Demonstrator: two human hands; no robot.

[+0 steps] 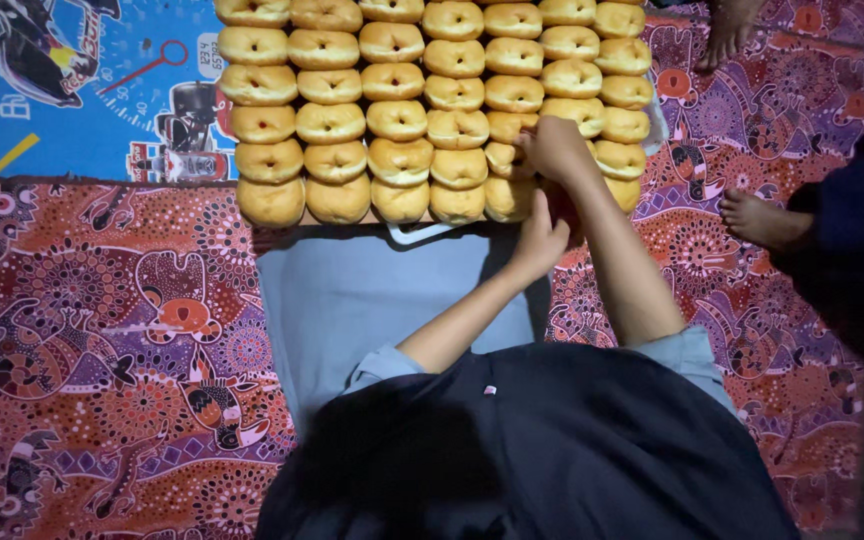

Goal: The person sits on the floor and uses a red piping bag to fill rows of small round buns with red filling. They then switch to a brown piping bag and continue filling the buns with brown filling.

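Observation:
Several rows of golden ring doughnuts [397, 120] lie packed on a tray [422, 232] on the floor in front of me. My right hand [555, 148] reaches over the tray's near right part, with its fingers curled on a doughnut [504, 158] in the second row from the front. Just below it, my left hand [540, 240] rests at the tray's near right edge beside the front-row doughnuts [508, 198]. Its fingertips are hidden behind my right forearm.
A pale blue-grey cloth [352, 300] lies between me and the tray, on a red patterned mat [102, 350]. A blue printed sheet [82, 90] lies at the far left. Another person's bare feet [760, 220] and dark clothing [862, 250] are close on the right.

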